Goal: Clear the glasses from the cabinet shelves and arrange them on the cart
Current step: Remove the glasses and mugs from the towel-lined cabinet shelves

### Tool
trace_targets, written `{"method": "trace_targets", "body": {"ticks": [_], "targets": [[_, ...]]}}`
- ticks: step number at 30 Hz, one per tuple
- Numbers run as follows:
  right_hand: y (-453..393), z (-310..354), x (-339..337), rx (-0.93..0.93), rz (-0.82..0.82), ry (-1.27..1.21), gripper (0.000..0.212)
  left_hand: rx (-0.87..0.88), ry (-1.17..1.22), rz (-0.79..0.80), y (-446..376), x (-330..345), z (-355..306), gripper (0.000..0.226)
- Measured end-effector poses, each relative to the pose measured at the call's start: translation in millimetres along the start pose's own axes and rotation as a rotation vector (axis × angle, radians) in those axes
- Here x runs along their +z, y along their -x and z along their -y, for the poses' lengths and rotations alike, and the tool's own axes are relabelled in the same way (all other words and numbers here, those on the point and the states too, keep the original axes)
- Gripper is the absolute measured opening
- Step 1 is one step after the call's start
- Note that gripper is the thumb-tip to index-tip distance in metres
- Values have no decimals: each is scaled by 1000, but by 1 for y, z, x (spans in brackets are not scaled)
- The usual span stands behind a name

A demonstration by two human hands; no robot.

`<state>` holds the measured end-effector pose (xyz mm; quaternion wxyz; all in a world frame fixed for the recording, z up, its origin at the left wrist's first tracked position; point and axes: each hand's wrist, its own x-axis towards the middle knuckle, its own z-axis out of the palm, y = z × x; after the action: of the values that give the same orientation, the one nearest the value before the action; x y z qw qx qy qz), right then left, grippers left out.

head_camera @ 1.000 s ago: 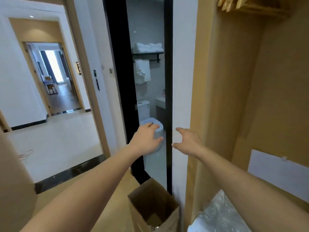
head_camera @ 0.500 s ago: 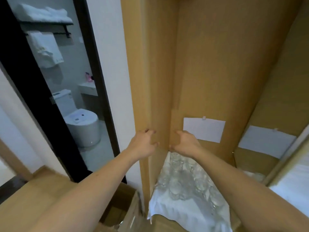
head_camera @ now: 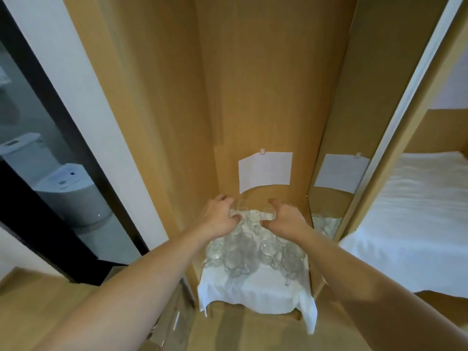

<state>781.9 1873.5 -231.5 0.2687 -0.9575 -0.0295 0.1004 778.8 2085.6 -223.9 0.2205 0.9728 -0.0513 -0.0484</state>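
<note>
Several clear glasses [head_camera: 243, 254] stand packed together on a white cloth [head_camera: 253, 292] covering a shelf inside the wooden cabinet [head_camera: 253, 97]. Both arms reach in to the back row. My left hand [head_camera: 220, 220] curls its fingers and thumb round a glass [head_camera: 240, 207] at the back left. My right hand [head_camera: 285, 220] curls round another glass [head_camera: 268, 212] at the back right. One more glass [head_camera: 254, 216] stands between the two hands. The cart is out of view.
A white paper note [head_camera: 266, 171] hangs on the cabinet's back wall. A narrow mirrored panel [head_camera: 329, 193] sits to the right, then a compartment with white linen [head_camera: 417, 224]. On the left, a dark-framed glass door [head_camera: 50, 153] shows a toilet [head_camera: 71, 196].
My view swung from the bathroom door to the cabinet and down. Both hands went from the cabinet's front edge into the shelf and closed round two back-row glasses.
</note>
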Motion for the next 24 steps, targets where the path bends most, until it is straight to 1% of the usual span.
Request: {"method": "trace_targets", "body": {"ticks": [8, 12, 18, 21, 24], "targets": [[-12, -34, 23, 33, 56, -18, 80, -35, -10, -16, -16, 36, -7, 59], [-18, -43, 35, 64, 87, -56, 79, -64, 33, 6, -24, 56, -7, 56], [-37, -52, 48, 95, 73, -54, 67, -50, 57, 52, -53, 73, 8, 55], [-55, -52, 58, 172, 89, -17, 76, -36, 66, 80, -73, 78, 22, 55], [-74, -49, 69, 220, 83, 6, 77, -4, 60, 103, -96, 81, 39, 56]]}}
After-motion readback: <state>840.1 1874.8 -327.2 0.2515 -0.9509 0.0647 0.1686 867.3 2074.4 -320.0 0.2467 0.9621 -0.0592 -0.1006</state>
